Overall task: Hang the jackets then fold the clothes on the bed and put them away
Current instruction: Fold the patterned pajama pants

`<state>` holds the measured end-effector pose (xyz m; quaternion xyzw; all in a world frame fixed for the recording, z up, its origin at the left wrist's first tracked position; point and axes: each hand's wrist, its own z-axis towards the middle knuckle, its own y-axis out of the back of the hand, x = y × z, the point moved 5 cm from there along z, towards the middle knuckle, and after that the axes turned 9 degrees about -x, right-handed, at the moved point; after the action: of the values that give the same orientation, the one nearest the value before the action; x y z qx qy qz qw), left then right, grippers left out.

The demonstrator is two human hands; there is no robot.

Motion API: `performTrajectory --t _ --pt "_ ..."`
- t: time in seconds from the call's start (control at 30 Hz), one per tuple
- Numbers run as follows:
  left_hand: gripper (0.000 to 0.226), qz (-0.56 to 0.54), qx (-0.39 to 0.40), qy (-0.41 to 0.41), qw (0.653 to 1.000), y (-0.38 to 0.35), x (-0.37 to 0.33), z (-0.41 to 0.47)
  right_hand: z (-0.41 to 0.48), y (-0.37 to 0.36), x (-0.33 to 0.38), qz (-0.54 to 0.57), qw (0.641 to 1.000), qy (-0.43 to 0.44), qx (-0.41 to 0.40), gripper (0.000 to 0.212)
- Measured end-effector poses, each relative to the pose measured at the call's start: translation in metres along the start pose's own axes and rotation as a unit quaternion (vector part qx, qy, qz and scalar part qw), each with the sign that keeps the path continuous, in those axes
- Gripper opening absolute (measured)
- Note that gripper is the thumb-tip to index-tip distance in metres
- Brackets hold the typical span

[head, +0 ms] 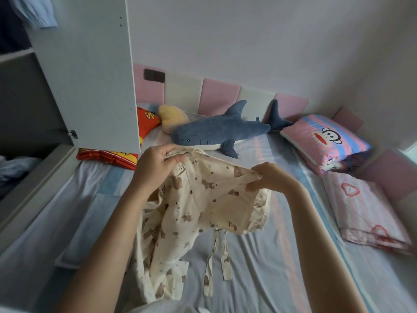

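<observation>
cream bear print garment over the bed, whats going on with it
A person is holding up a cream bear-print garment over the bed. The left hand and the right hand each pinch its top edge, so it hangs loose and is not yet folded. The wardrobe door stands open at the left, and a plush shark lies at the far side of the bed.

Red pillow (108, 155) half hidden behind wardrobe door (90, 71); blue garment (37, 12) cropped top-left.
</observation>
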<state>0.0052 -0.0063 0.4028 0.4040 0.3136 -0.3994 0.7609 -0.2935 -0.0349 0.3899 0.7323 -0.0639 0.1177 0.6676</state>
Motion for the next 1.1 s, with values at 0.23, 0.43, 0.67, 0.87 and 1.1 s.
performTrajectory --t 0.23,0.43,0.67,0.87,1.1 --pt "0.02 0.032 -0.023 0.001 0.999 0.013 0.003 0.0 0.007 0.009 -0.004 0.052 0.998 0.016 -0.008 0.033" --pt "0.019 0.073 -0.062 -0.018 0.995 -0.037 -0.036 -0.027 -0.033 -0.006 -0.008 0.12 0.888 -0.283 -0.341 0.058" --pt "0.02 0.139 0.21 -0.082 0.964 -0.145 -0.06 -0.112 -0.063 -0.124 0.018 0.752 0.583 -0.306 0.02 0.057" --pt "0.027 -0.06 0.541 0.094 0.833 -0.16 -0.02 -0.164 -0.11 -0.14 -0.035 0.671 0.659 -0.34 -0.001 0.013" --pt "0.055 0.106 0.403 0.368 0.831 -0.148 0.104 -0.154 -0.141 -0.102 -0.024 0.723 0.625 -0.29 -0.038 0.021"
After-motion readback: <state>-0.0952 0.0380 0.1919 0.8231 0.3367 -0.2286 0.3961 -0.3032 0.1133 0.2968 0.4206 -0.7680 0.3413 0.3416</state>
